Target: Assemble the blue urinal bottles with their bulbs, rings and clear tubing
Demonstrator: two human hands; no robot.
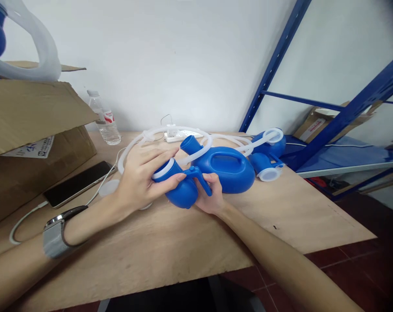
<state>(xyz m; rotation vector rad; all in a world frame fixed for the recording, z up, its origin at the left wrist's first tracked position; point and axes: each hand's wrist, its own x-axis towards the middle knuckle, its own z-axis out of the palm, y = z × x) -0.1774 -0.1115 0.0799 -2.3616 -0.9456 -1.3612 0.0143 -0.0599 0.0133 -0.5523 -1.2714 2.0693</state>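
Note:
A blue plastic urinal cup [182, 191] with a short handle is tilted above the table between my hands. My left hand [147, 171] is closed round its wide end, where a white ring shows at the rim. My right hand [211, 194] grips it from behind and below, near the handle; some of those fingers are hidden. Just beyond lies a blue urinal bottle [230, 173] on its side, its open neck pointing up and left. A translucent hose [164, 129] loops behind my left hand and passes by that neck.
Another blue bottle [277, 147] and a capped cup [264, 167] lie to the right. A phone [81, 184], a water bottle [106, 121] and a cardboard box [37, 117] are on the left. At the back is a power strip [183, 135]; blue shelving [339, 156] stands right.

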